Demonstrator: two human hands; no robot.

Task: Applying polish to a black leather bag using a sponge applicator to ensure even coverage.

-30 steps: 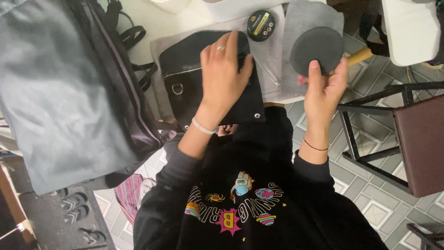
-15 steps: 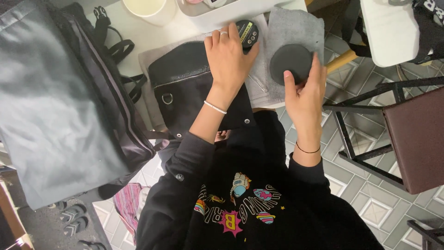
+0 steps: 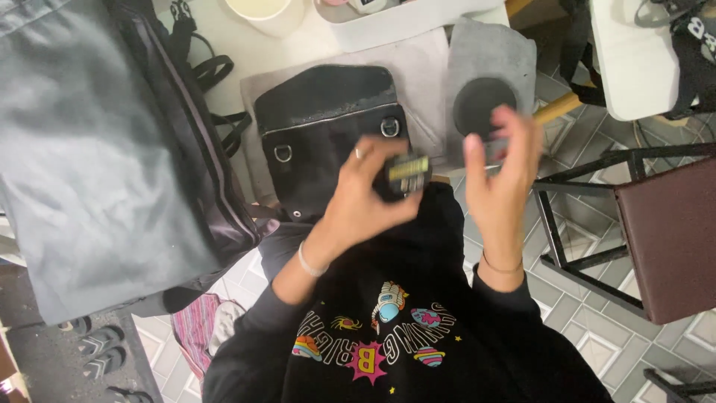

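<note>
My left hand (image 3: 365, 201) grips a small round black tin (image 3: 405, 176) with a yellow label, held in front of my chest. My right hand (image 3: 498, 168) is raised beside it, fingers spread, blurred; I cannot tell what the small dark thing at its fingertips is. A round dark pad (image 3: 483, 104) lies on a grey cloth (image 3: 492, 56) just beyond the right hand. A black bag (image 3: 328, 127) with silver rings lies flat on the table, beyond my left hand.
A large grey and black bag (image 3: 97, 149) fills the left side. A white cup (image 3: 265, 11) and a white tray (image 3: 403, 15) stand at the table's far edge. A brown-seated metal stool (image 3: 664, 231) is on the right. Sandals (image 3: 97, 347) lie on the floor.
My left hand took the round tin off the table and drew it toward my chest. My right hand let go of the dark pad, which now lies on the grey cloth.
</note>
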